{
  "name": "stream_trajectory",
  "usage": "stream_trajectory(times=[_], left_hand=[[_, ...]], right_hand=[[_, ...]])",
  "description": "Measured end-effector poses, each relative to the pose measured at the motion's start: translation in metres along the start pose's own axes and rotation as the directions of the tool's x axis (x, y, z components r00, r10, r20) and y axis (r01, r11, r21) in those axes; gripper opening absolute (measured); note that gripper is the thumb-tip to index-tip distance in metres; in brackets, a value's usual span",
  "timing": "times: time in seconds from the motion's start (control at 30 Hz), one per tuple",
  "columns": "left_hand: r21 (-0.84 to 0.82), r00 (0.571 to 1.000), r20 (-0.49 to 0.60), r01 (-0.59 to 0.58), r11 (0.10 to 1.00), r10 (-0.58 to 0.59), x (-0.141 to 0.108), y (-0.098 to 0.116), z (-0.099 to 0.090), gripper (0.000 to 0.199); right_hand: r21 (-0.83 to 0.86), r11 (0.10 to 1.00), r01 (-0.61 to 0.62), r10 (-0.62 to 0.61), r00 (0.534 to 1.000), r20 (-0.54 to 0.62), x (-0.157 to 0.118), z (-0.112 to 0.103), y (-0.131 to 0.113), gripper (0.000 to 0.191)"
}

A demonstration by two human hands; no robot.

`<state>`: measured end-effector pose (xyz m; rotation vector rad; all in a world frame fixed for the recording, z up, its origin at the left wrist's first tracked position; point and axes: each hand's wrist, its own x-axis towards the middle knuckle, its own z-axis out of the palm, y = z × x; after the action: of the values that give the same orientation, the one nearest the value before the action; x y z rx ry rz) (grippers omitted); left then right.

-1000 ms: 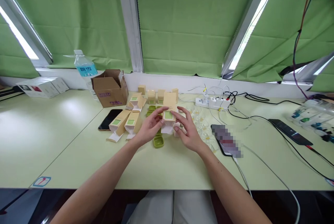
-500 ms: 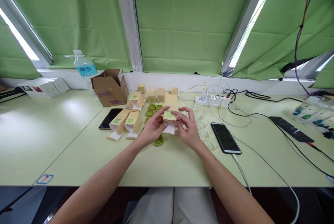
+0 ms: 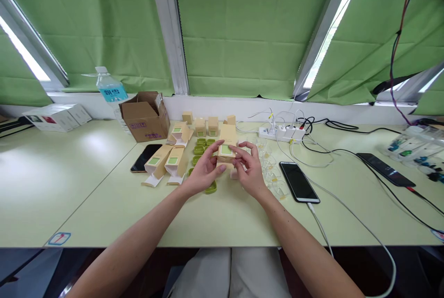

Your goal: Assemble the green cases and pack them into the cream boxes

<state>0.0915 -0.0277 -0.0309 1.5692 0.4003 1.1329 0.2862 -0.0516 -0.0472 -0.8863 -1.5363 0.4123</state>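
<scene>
Between my two hands is a small tan cardboard box (image 3: 226, 153) with a pale green label, held above the table. My left hand (image 3: 205, 170) grips its left side, thumb at the lower front edge. My right hand (image 3: 250, 171) closes on the right side, a finger over the label. Beneath and left of the hands lie several small green dishes (image 3: 211, 188), some of them covered. To the right are several clear plastic pieces (image 3: 274, 173). Tan boxes with open white flaps (image 3: 175, 163) lie on the left.
A brown carton (image 3: 145, 120) stands at the back left, near a water bottle (image 3: 111, 87). A dark phone (image 3: 144, 159) lies before it. Another phone (image 3: 299, 182), with a charging cable, lies on the right. Behind is a white power strip (image 3: 282, 133) with trailing cables.
The white flap at the front of the held box has folded up out of sight, and tan card now shows there. My left thumb has shifted slightly right along the lower edge.
</scene>
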Motion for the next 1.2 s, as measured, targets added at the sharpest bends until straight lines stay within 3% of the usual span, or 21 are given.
stream_trajectory(times=[0.1,0.53,0.8,1.0,1.2], left_hand=[[0.035,0.997,-0.067,-0.022,0.999,0.025,0.002,-0.002,0.0,0.061],[0.105,0.986,-0.16,-0.025,0.994,0.041,0.003,-0.005,-0.001,0.06],[0.121,0.981,-0.161,-0.092,0.988,0.111,0.004,-0.011,0.0,0.052],[0.204,0.934,-0.307,-0.12,0.972,0.18,0.002,-0.03,0.007,0.035],[0.235,0.954,-0.222,-0.146,0.961,0.2,0.0,-0.021,0.006,0.043]], right_hand=[[0.033,0.999,0.005,-0.006,1.0,0.024,-0.001,0.001,0.0,0.037],[0.106,0.993,0.044,-0.058,0.989,0.133,-0.003,-0.004,-0.006,0.047],[0.101,0.994,0.038,-0.047,0.994,0.097,-0.003,0.001,-0.003,0.046],[0.064,0.996,0.057,-0.057,0.998,0.001,-0.004,0.008,0.003,0.033],[0.025,0.995,0.092,-0.092,0.996,0.003,-0.003,0.008,0.007,0.036]])
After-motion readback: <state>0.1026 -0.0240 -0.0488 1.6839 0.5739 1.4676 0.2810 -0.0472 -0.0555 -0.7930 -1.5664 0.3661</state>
